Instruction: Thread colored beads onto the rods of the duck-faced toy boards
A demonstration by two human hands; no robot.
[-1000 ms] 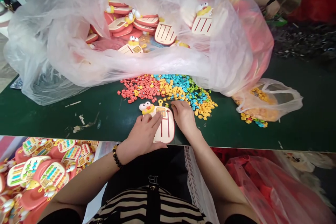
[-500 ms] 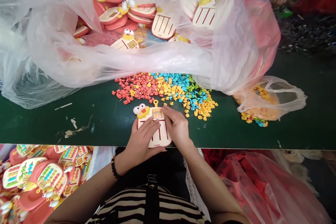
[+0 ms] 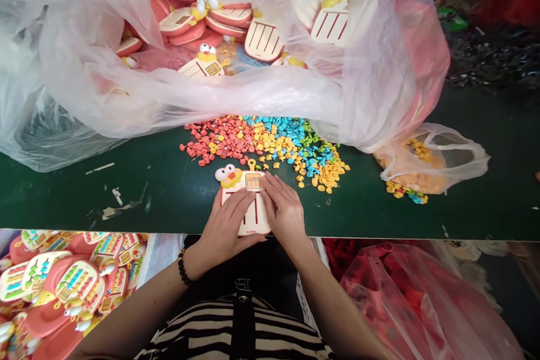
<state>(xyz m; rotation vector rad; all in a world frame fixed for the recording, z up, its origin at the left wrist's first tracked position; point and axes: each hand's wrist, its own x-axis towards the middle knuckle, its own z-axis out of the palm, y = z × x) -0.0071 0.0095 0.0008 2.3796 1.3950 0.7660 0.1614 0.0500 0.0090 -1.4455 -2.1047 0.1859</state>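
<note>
A cream toy board [image 3: 253,215] with red slots, a yellow beak and googly eyes [image 3: 228,175] lies flat near the front edge of the green table [image 3: 63,197]. My left hand [image 3: 225,226] rests on its left half, fingers stretched toward the small panel at its top. My right hand [image 3: 283,211] lies over its right half, fingertips pressed together at that panel [image 3: 253,181]. I cannot make out whether they pinch a bead. Just beyond the board is a heap of red, yellow, blue and green beads [image 3: 270,143].
A big clear plastic bag [image 3: 84,67] of unfilled toy boards fills the back of the table. A small bag of yellow beads [image 3: 426,163] lies at right. Finished boards with coloured beads [image 3: 63,281] pile at lower left; a red bag [image 3: 413,298] sits at lower right.
My right hand has drawn back from the bead heap onto the board's top panel. The board has slid slightly toward me and left. The person's arm at upper right has left view.
</note>
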